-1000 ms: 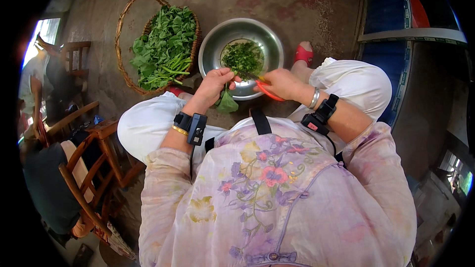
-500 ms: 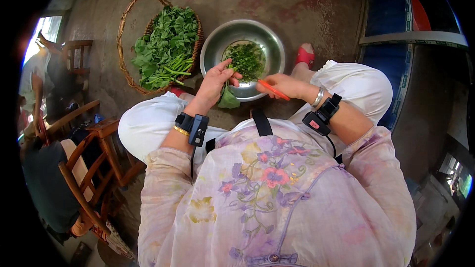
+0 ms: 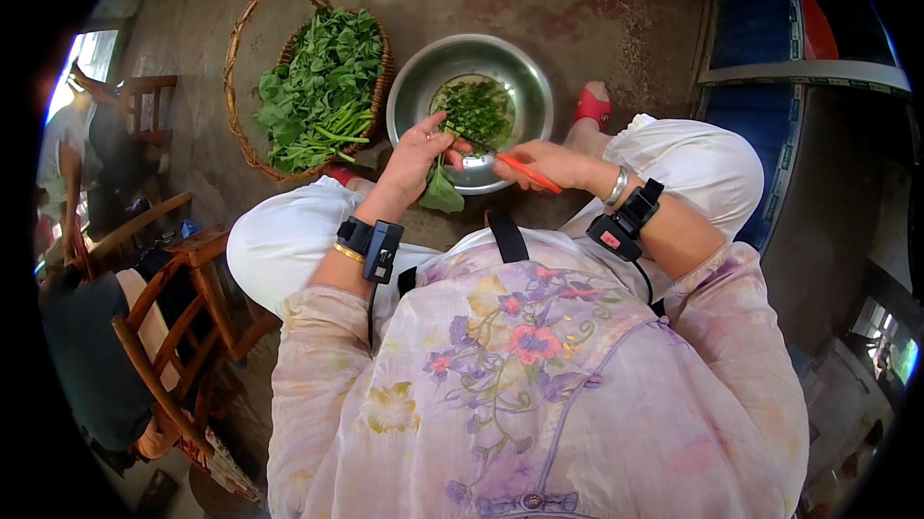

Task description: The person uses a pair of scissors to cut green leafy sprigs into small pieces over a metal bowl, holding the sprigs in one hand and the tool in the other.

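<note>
Over the near left rim of a steel basin [image 3: 404, 96], my left hand [image 3: 421, 153] is closed on a leafy green stem [image 3: 442, 190], whose broad leaf hangs down toward me. My right hand [image 3: 556, 165] grips orange-handled scissors [image 3: 529, 173] at the basin's near right rim. The scissor blades point toward the left hand and are hard to make out. Chopped greens [image 3: 476, 113] lie in the bottom of the basin. To its left, a wicker basket [image 3: 389, 62] with a tall hoop handle holds a heap of leafy stems [image 3: 322, 86].
My knees in white trousers [image 3: 688, 168] flank the basin, and a red slipper [image 3: 593, 107] is just right of it. Wooden chairs [image 3: 159, 365] stand at the left, with another person [image 3: 72, 153] beyond them. A blue-panelled metal frame [image 3: 756, 72] rises at the right.
Hardly anything differs. Both hands keep nearly the same pose, with the stem and scissors still held; the whole view has shifted very slightly.
</note>
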{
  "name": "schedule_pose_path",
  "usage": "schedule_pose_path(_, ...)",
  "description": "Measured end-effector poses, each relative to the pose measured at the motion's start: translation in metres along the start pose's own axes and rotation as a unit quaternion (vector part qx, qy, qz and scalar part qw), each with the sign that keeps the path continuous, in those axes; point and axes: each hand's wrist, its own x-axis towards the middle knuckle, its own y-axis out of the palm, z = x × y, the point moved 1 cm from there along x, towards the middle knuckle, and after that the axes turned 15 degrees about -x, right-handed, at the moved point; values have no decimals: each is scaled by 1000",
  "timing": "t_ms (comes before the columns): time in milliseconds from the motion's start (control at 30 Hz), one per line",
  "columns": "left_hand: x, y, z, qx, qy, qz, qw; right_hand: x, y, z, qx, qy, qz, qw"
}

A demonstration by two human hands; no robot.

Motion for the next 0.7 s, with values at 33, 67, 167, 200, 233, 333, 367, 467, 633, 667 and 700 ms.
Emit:
schedule_pose_path(33,-1,2,-1,3,-5,5,1000,0,0,0,0,0,0,1000)
schedule_pose_path(67,-2,4,-2,6,-11,9,1000,-1,0,1,5,8,8,1000)
schedule_pose_path(167,-2,2,-1,-3,-24,21,999,-4,0,4,28,20,24,999)
schedule_pose_path(200,-2,1,-1,-3,-24,21,999,-5,1,5,45,25,31,998)
schedule_pose_path(233,-2,-1,-1,9,-24,13,1000,-6,0,6,45,25,31,998)
schedule_pose_path(333,-3,2,-3,26,-30,6,999,-9,-2,9,31,3,12,999)
schedule_pose_path(367,-3,3,-3,30,-37,6,999,-9,-2,8,19,7,5,1000)
schedule_pose_path(467,-2,0,-2,16,-44,17,999,-10,-1,8,2,12,-7,1000)
schedule_pose_path(633,-3,0,0,26,-42,7,999,-11,0,10,1,29,-10,1000)
schedule_pose_path(667,-4,1,0,17,-41,6,999,-11,0,9,3,35,-11,999)
schedule_pose_path(700,-3,0,1,17,-41,6,999,-11,0,8,6,42,-13,999)
